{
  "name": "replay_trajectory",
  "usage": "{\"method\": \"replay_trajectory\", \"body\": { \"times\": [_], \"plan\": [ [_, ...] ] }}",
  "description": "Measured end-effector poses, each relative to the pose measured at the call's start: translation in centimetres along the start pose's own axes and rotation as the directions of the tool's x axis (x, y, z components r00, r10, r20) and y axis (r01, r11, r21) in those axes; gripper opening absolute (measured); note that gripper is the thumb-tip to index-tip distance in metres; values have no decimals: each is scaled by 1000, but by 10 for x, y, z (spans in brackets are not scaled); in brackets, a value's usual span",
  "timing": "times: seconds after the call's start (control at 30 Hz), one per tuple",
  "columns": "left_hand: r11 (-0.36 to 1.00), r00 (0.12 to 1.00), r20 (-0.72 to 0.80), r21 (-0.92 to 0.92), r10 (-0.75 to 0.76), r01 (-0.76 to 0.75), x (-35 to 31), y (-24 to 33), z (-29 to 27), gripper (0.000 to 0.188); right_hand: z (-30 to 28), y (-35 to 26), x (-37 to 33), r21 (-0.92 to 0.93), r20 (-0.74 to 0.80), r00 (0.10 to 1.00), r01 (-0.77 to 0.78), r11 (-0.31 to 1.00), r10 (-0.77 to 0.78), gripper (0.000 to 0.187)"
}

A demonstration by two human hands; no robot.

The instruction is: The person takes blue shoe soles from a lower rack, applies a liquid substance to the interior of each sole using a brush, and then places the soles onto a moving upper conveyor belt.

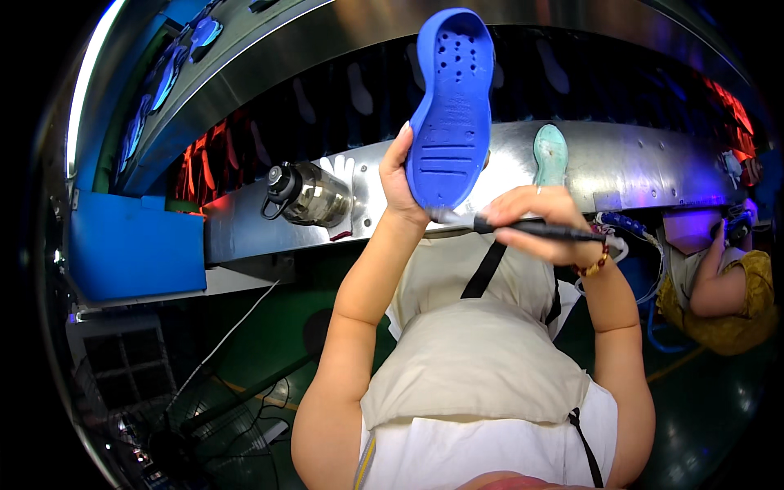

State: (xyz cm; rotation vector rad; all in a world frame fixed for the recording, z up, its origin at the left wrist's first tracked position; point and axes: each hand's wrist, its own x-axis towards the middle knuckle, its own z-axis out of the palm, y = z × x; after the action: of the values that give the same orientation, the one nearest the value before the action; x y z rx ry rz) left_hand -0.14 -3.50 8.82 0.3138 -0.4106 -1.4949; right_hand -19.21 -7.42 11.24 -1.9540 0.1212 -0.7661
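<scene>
My left hand grips a blue shoe sole by its left edge and near end, fingers partly hidden behind it. The sole is raised with its inner face toward me. It has a raised rim, a group of small holes at the far end and crosswise grooves lower down. In my right hand is a slim black-handled brush-like tool. Its pale, motion-smeared tip is at the sole's near end, by my left wrist; whether it touches cannot be told. A pale green sole lies on the metal ledge beyond my right hand.
A clear bottle with a black lid lies on a white glove on the metal ledge. Behind is a dark conveyor carrying soles. A blue panel stands left, above a fan. A co-worker's arm shows right, near cables.
</scene>
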Motion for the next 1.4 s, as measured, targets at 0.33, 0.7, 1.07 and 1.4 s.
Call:
{"method": "replay_trajectory", "body": {
  "times": [0.33,0.7,1.07,1.4],
  "plan": [
    [763,836,-250,344,-488,548,-8,6,5,42,-23,8,-7,65,339,940,-55,996,30,17],
    [603,776,-353,491,-522,629,-22,7,5,45,-53,-2,2,-101,565,812,-105,989,144,20],
    [724,824,-377,407,-423,557,-25,9,-2,46,-54,5,-1,42,253,827,-527,849,502,21],
    [743,923,-273,551,-270,380,-14,-23,-24,40,-2,35,23,233,-175,787,-551,801,592,22]
  ]
}}
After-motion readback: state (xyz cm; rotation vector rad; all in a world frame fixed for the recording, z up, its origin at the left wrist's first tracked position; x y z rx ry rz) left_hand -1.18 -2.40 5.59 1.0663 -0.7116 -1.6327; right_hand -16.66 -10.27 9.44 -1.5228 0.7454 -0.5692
